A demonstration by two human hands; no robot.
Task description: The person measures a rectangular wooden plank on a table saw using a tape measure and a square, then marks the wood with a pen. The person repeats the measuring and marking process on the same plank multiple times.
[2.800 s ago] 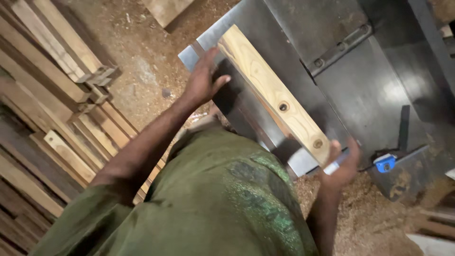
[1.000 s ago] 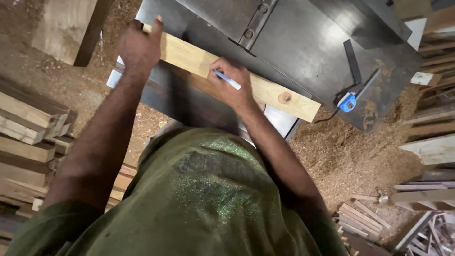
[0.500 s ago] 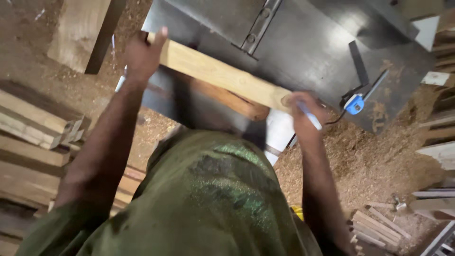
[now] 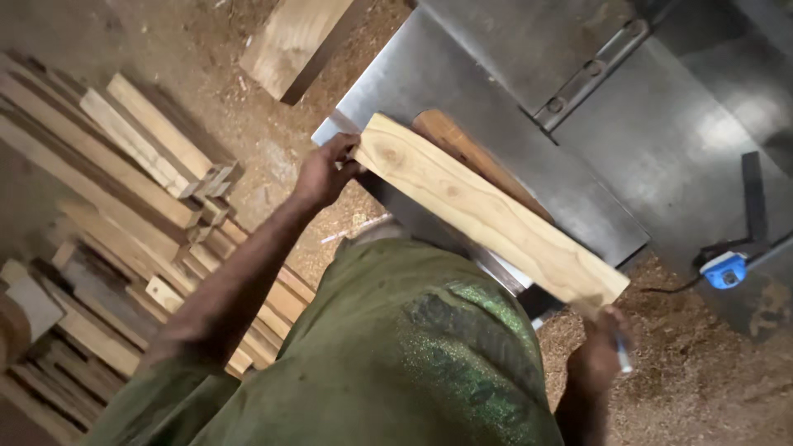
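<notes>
A pale wooden board (image 4: 487, 213) is lifted at a slant over the near corner of a dark metal machine table (image 4: 496, 74). My left hand (image 4: 324, 172) grips its upper left end. My right hand (image 4: 601, 353) holds its lower right end and also keeps a white-and-blue pen (image 4: 624, 357) between the fingers. A darker, reddish piece of wood (image 4: 475, 157) lies on the table just behind the board.
Wooden planks (image 4: 124, 190) are stacked at the left. A thick wood block (image 4: 297, 41) lies on the sawdust-covered floor at the top. A blue tape measure (image 4: 725, 269) sits at the right, with a metal hinge strip (image 4: 591, 70) across the table.
The board has been lifted off the table and turned. My right hand, still holding the pen, went from the board's middle to its right end. The view swung left.
</notes>
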